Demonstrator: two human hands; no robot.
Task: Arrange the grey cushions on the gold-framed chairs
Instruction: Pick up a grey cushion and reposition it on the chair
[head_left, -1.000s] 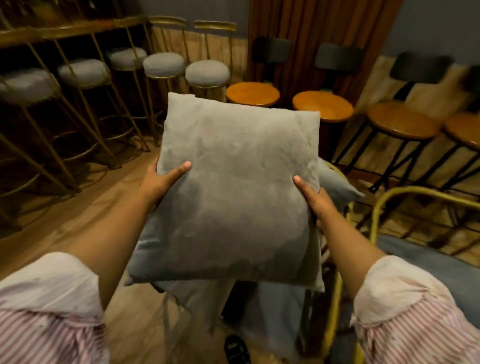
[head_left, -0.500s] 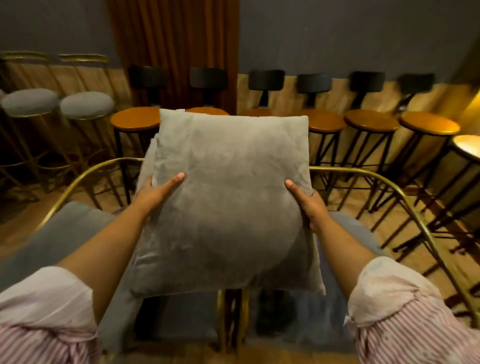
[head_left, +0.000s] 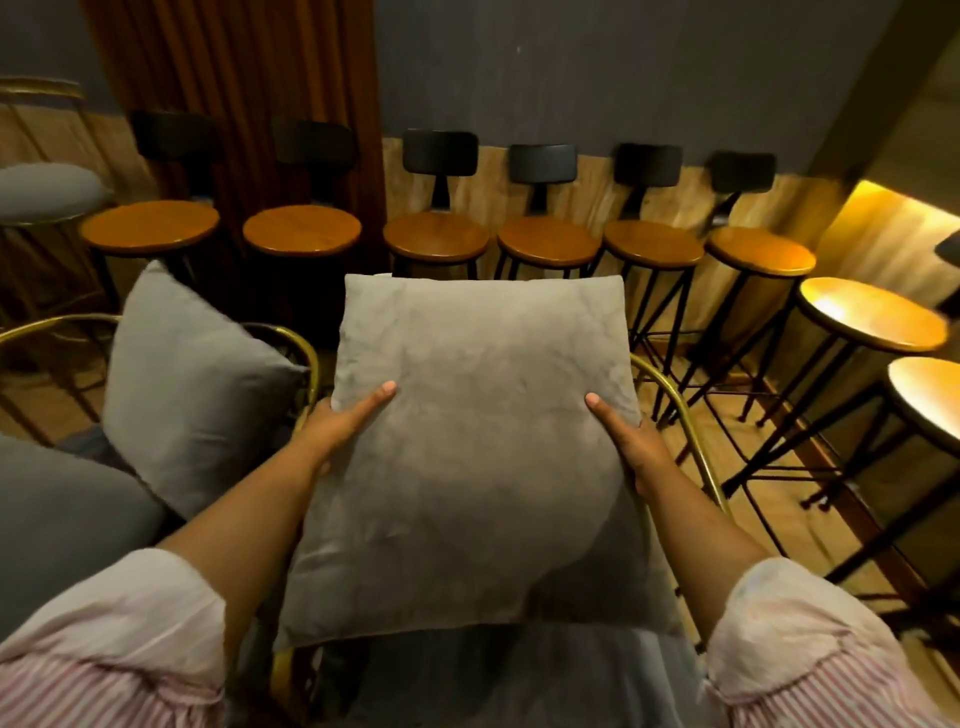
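Note:
I hold a square grey cushion (head_left: 483, 447) upright in front of me with both hands. My left hand (head_left: 343, 421) grips its left edge, thumb on the front face. My right hand (head_left: 628, 447) grips its right edge the same way. The cushion hangs above a gold-framed chair (head_left: 685, 415) whose curved back rail shows at the right and whose grey seat (head_left: 571, 675) shows below. A second grey cushion (head_left: 192, 384) stands propped against the gold rail (head_left: 306, 353) of the chair on the left, beside its grey seat (head_left: 57, 519).
A row of several wooden-topped stools with black backrests (head_left: 436, 241) lines the far wall behind the chairs. More round stools (head_left: 872, 322) stand at the right under warm light. A grey padded gold stool (head_left: 47, 192) is at far left.
My view has swung right along the chairs. The second cushion, earlier hidden behind the held one, now stands at the left. Both hands keep the same grip on the cushion.

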